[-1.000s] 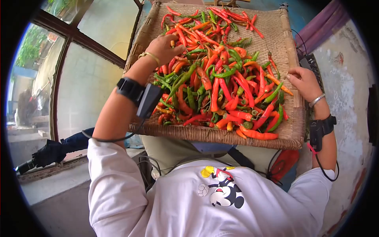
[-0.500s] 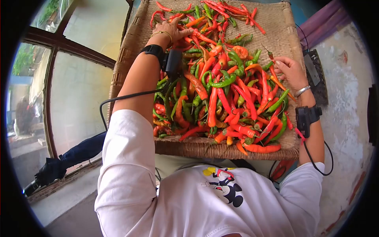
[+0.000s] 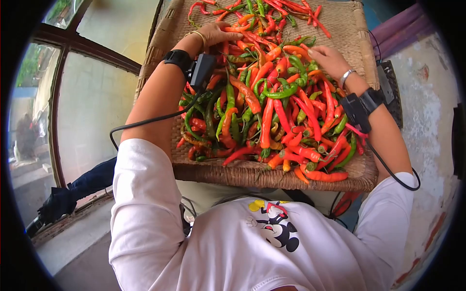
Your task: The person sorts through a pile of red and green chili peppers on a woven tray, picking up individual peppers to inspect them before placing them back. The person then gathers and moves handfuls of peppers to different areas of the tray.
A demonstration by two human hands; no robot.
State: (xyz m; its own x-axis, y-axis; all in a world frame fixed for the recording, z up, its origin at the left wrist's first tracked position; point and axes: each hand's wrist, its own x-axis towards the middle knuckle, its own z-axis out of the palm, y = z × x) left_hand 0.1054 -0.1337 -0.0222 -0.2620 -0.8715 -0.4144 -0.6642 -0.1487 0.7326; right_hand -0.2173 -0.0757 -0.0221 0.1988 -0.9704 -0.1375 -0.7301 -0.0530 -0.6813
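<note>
A heap of red, green and orange chili peppers lies on a woven tray in front of me. My left hand is at the heap's upper left, its thumb and fingers closed about an orange chili pepper. Over at the upper right of the heap, my right hand has its fingertips pinched together at an orange-red chili pepper. Part of what each hand grips is hidden by the fingers.
Loose red chili peppers lie along the tray's far part. A window with a dark frame is on the left, above a dark folded umbrella. Cables hang from the devices on both wrists. A worn wall stands on the right.
My right hand has moved left and away from me, from the tray's right side onto the heap. The left hand has shifted slightly, its fingers drawing closer together.
</note>
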